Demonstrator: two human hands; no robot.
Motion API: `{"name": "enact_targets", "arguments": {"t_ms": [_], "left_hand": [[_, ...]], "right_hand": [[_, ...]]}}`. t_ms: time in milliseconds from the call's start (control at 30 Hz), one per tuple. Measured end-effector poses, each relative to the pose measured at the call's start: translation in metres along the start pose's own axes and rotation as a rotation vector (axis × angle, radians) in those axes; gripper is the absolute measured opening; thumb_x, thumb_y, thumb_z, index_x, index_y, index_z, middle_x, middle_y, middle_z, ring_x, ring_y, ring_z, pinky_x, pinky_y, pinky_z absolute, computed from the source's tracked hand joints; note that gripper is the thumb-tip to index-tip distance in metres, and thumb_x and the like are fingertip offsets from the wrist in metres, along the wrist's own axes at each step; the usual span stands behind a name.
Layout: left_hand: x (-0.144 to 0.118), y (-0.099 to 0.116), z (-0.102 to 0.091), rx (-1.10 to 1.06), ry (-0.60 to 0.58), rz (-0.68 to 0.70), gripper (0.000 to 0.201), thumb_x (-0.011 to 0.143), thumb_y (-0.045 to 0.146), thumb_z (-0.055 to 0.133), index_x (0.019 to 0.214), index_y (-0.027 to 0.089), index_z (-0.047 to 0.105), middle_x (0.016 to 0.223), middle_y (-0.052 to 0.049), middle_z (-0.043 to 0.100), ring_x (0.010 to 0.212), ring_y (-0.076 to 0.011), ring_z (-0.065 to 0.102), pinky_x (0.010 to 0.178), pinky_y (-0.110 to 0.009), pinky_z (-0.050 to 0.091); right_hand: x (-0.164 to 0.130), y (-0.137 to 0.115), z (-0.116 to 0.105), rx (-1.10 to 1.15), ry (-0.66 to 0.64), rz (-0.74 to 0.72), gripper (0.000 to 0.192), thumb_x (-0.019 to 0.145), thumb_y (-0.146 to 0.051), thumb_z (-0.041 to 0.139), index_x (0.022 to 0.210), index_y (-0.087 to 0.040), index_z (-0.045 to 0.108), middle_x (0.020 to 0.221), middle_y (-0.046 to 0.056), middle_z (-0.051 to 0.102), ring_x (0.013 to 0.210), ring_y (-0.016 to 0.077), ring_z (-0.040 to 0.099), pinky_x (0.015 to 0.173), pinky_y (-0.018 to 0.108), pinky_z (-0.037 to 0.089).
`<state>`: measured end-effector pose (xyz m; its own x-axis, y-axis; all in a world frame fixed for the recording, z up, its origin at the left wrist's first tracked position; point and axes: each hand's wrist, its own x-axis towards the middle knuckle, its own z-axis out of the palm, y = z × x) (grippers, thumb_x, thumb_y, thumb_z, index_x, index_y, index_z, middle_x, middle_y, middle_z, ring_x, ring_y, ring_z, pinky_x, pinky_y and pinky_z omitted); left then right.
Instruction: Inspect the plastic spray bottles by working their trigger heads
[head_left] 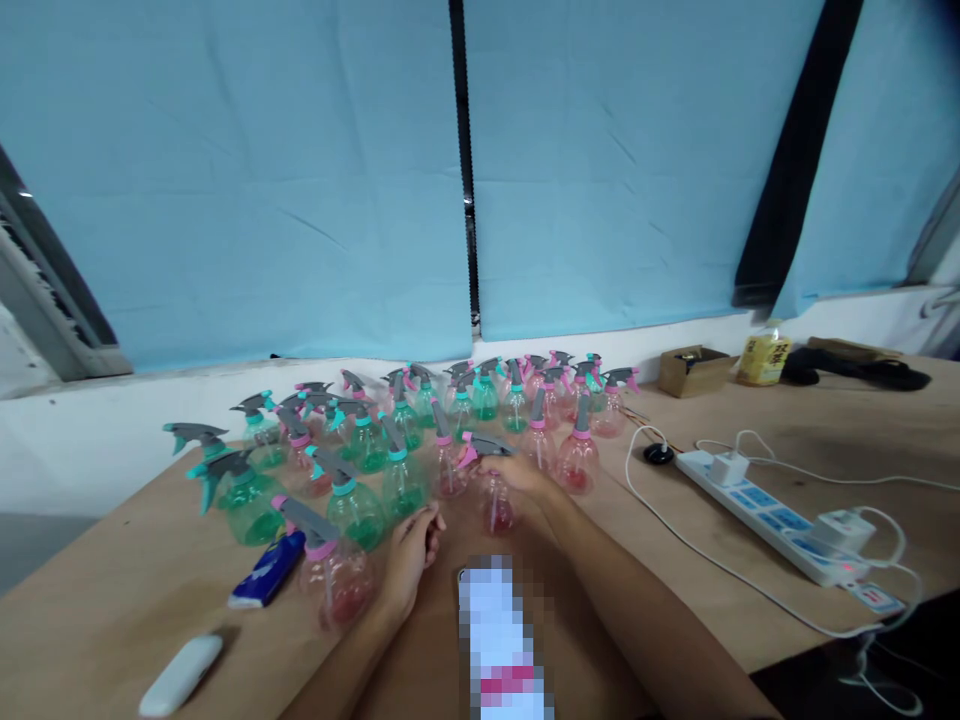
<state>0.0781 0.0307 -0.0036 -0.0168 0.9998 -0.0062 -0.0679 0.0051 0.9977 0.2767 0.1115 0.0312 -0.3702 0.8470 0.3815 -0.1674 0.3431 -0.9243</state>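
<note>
Several small spray bottles, green and pink with grey trigger heads, stand grouped on the wooden table (150,590). My right hand (517,475) grips the neck of a pink spray bottle (496,505) in the front row. My left hand (411,555) rests on the table with its fingers loosely curled, holding nothing, just right of another pink spray bottle (334,575) and below a green spray bottle (356,510). A blurred white and pink object (501,640) lies between my forearms.
A blue tube (266,572) and a white oblong object (180,675) lie front left. A white power strip (772,515) with plugs and cables runs along the right. A cardboard box (694,370) and yellow bottle (763,357) stand at the back right, below blue blinds.
</note>
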Motion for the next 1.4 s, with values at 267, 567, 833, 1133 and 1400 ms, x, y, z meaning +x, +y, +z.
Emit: {"name": "enact_targets", "arguments": {"t_ms": [267, 567, 833, 1133, 1400], "left_hand": [[0.002, -0.002, -0.001, 0.0, -0.015, 0.006, 0.041, 0.074, 0.058, 0.063, 0.066, 0.018, 0.053, 0.049, 0.009, 0.04, 0.04, -0.0055, 0.031, 0.041, -0.018, 0.017], [0.003, -0.004, -0.002, 0.037, -0.018, 0.01, 0.042, 0.075, 0.059, 0.061, 0.067, 0.018, 0.054, 0.05, 0.008, 0.04, 0.041, -0.0061, 0.031, 0.041, -0.018, 0.017], [0.003, -0.005, -0.002, 0.028, -0.02, 0.011, 0.041, 0.074, 0.057, 0.062, 0.067, 0.018, 0.054, 0.05, 0.008, 0.041, 0.042, -0.0064, 0.032, 0.041, -0.018, 0.019], [-0.001, 0.001, 0.001, 0.057, -0.012, 0.022, 0.041, 0.073, 0.058, 0.06, 0.066, 0.019, 0.054, 0.05, 0.008, 0.041, 0.04, -0.0064, 0.033, 0.041, -0.019, 0.019], [0.002, -0.003, -0.001, 0.03, -0.006, 0.001, 0.042, 0.074, 0.059, 0.062, 0.066, 0.018, 0.054, 0.051, 0.008, 0.042, 0.041, -0.0059, 0.033, 0.041, -0.018, 0.018]], "right_hand": [[-0.002, -0.007, 0.01, 0.056, 0.012, -0.014, 0.012, 0.058, -0.018, 0.053, 0.061, -0.017, 0.065, 0.061, 0.0, 0.063, 0.059, 0.0137, 0.056, 0.055, 0.023, 0.04], [-0.003, -0.003, 0.009, 0.041, 0.093, 0.017, 0.009, 0.056, -0.021, 0.054, 0.055, -0.02, 0.063, 0.056, -0.002, 0.06, 0.055, 0.0132, 0.05, 0.058, 0.025, 0.042], [-0.001, -0.003, 0.01, 0.023, 0.061, 0.016, 0.012, 0.056, -0.021, 0.054, 0.059, -0.019, 0.065, 0.06, -0.001, 0.063, 0.056, 0.0132, 0.052, 0.054, 0.024, 0.038], [-0.003, -0.001, 0.01, 0.064, 0.105, 0.042, 0.008, 0.056, -0.018, 0.054, 0.055, -0.02, 0.062, 0.054, -0.001, 0.058, 0.057, 0.0144, 0.053, 0.055, 0.025, 0.041], [-0.001, -0.001, 0.012, 0.014, 0.148, 0.002, 0.008, 0.056, -0.02, 0.054, 0.058, -0.019, 0.062, 0.056, -0.002, 0.06, 0.054, 0.0129, 0.051, 0.054, 0.024, 0.04]]}}
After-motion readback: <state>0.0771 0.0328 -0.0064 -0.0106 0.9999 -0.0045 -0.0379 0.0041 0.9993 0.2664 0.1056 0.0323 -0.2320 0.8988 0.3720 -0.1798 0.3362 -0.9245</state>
